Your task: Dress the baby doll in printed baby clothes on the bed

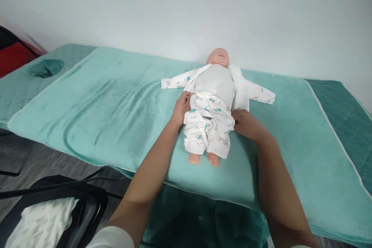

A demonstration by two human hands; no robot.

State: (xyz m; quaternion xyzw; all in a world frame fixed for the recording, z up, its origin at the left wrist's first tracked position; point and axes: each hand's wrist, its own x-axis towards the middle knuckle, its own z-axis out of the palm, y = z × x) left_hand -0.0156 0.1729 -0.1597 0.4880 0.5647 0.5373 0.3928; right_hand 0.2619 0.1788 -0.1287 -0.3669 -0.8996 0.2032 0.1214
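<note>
A baby doll (213, 81) lies on its back, its bare feet toward me and its head near the wall. White printed baby pants (207, 120) cover its legs up to the waist. An open white baby shirt (240, 83) has its sleeves spread to both sides, leaving the grey torso bare. My left hand (182, 106) is closed on the waistband at the left hip. At the right hip, my right hand (249, 124) is closed at the pants' side edge, its fingertips partly hidden by the cloth.
The doll rests on a bed with a turquoise cover (122, 104), which has a face hole (46, 68) at the left end. A black chair (87, 211) at lower left holds a folded printed cloth (43, 223). A white wall (174, 11) runs behind the bed.
</note>
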